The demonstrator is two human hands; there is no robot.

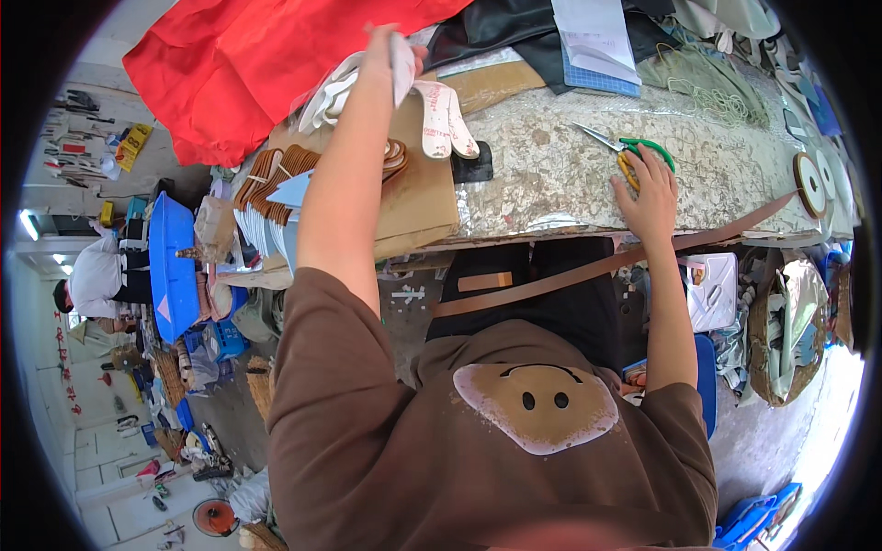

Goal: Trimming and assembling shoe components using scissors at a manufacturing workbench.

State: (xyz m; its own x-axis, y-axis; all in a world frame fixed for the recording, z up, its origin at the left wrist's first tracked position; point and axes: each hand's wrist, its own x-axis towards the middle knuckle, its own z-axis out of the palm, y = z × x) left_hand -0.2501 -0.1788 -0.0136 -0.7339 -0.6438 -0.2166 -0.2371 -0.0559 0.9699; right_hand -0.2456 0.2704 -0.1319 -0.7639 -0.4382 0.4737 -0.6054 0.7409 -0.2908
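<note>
My left hand (395, 55) reaches to the far side of the worktable, its fingers closed on a white insole-shaped piece (402, 72); motion blurs it slightly. Right beside it lie more white insoles (446, 119) with red print, and a loose white bunch (333, 96). Under my left forearm, stacks of brown sole-shaped pieces (276, 179) and white ones sit on brown cardboard (423, 197). On the right, my right hand (650, 195) rests on the table with thumb and fingers around the handles of scissors (602, 138), green and yellow, blades pointing far left.
Red cloth (276, 64) covers the far left, black material (510, 41) the far middle. Papers lie on a blue cutting mat (602, 84). A brown strap (570, 282) runs from a roll (808, 184) across the table's near edge. Another person (96, 280) is at far left.
</note>
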